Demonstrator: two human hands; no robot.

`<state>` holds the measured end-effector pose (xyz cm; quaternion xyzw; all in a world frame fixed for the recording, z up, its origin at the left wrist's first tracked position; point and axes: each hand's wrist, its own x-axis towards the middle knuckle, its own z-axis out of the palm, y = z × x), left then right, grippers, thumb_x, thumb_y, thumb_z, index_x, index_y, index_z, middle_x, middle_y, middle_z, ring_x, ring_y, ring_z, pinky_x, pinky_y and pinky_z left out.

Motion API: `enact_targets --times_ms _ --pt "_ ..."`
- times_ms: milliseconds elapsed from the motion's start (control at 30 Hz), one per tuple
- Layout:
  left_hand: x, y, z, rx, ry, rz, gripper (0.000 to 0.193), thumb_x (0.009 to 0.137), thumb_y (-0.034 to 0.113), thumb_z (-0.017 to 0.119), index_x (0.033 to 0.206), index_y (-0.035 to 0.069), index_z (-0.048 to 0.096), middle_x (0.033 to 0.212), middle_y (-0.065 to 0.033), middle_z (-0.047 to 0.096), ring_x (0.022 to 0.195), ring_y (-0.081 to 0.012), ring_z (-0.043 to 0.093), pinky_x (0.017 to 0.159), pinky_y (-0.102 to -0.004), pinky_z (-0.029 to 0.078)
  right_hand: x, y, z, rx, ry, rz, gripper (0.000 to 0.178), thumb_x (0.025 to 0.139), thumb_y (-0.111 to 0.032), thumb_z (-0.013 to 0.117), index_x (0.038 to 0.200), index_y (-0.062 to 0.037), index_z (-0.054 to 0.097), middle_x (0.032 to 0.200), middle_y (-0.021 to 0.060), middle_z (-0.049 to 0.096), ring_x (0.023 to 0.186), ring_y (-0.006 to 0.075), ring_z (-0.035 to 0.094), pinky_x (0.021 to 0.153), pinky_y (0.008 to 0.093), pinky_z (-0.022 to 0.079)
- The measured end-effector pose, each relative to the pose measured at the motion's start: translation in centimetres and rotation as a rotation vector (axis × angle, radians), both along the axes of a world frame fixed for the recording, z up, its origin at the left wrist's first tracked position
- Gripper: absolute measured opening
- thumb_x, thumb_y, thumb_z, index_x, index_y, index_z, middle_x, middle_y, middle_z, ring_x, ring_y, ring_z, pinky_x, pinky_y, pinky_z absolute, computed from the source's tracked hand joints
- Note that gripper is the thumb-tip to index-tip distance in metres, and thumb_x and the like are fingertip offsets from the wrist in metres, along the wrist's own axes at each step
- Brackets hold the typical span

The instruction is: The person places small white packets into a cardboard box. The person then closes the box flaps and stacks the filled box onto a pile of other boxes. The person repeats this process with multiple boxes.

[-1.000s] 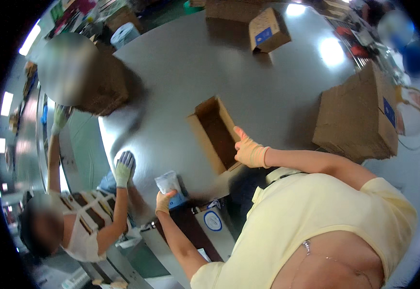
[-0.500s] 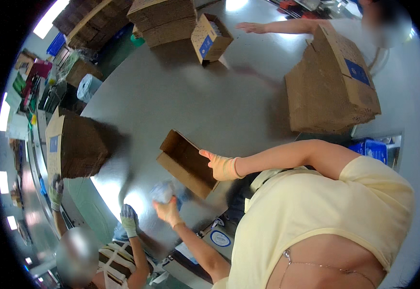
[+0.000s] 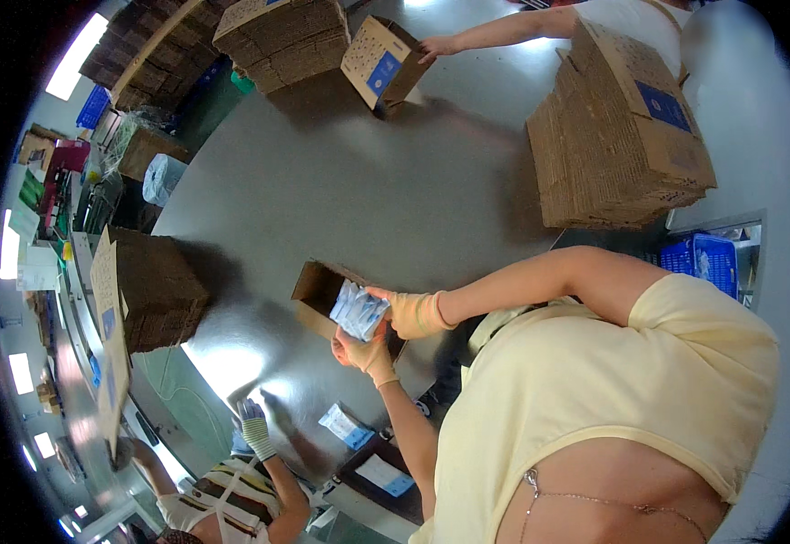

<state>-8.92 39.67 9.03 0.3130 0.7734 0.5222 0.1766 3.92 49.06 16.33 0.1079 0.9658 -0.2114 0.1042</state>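
Note:
A bundle of blue-and-white plastic packets (image 3: 359, 310) is held at the mouth of an open brown cardboard box (image 3: 312, 319). My left hand (image 3: 365, 355), in a pale orange glove, grips the near lower side of the bundle. From the right, my right hand (image 3: 413, 313), gloved alike, has its fingers closed on the bundle's other side. The box stands on the metal table (image 3: 268, 199), its right end partly hidden behind my hands. Close to my left forearm, another blue-and-white packet (image 3: 347, 426) lies at the table edge.
Stacks of flattened cartons stand at the right (image 3: 613, 136), left (image 3: 159, 290) and far back (image 3: 286, 45). A co-worker's hand (image 3: 438, 47) touches a far box (image 3: 381, 68). At lower left, another co-worker's gloved hand (image 3: 254, 431) is near. A blue basket (image 3: 703, 261) sits at right.
My left hand has moved right with the packets to the box's mouth. My right hand has gone from the box's rim to the bundle. The far co-worker's hand has reached the far box.

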Motion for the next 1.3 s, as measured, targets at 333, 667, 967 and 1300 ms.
enact_targets --times_ms 333,667,967,1300 --pt "0.9 1.3 2.4 -0.466 0.716 -0.253 0.045 0.072 0.026 0.071 0.111 0.011 0.053 0.102 -0.0027 0.058 0.110 -0.0230 0.049 0.109 -0.0520 0.015 1.8 0.1 -0.2 0.425 0.295 0.204 0.011 0.073 -0.014 0.058 0.078 -0.0153 0.068 0.081 -0.0046 0.061 0.090 0.0166 0.059 0.113 0.0567 0.017" --pt "-0.6 -0.1 -0.2 0.050 -0.142 -0.136 0.081 0.053 0.029 0.086 0.120 0.011 0.045 0.115 -0.0090 0.053 0.113 -0.0268 0.047 0.108 -0.0510 0.020 0.9 0.4 -1.6 0.391 0.561 0.040 0.012 0.074 -0.015 0.059 0.080 -0.0167 0.070 0.083 -0.0036 0.066 0.088 0.0175 0.061 0.112 0.0546 0.023" --pt "-0.6 0.2 4.7 -0.489 0.500 -0.552 0.087 0.053 0.031 0.084 0.128 0.012 0.044 0.132 -0.0129 0.048 0.137 -0.0279 0.025 0.108 -0.0604 0.008 3.0 0.8 -1.4 0.451 0.398 0.174 0.013 0.074 -0.016 0.059 0.070 -0.0201 0.071 0.083 -0.0027 0.066 0.094 0.0193 0.061 0.111 0.0501 0.026" --pt "-1.2 5.8 8.1 -1.077 0.632 -0.805 0.060 0.086 0.049 0.053 0.137 0.018 0.047 0.118 -0.0102 0.064 0.120 -0.0258 0.053 0.101 -0.0722 -0.001 1.1 0.1 -5.2 0.356 0.330 0.001 0.017 0.083 -0.021 0.055 0.084 -0.0108 0.070 0.101 0.0058 0.065 0.115 0.0333 0.051 0.107 0.0469 0.029"
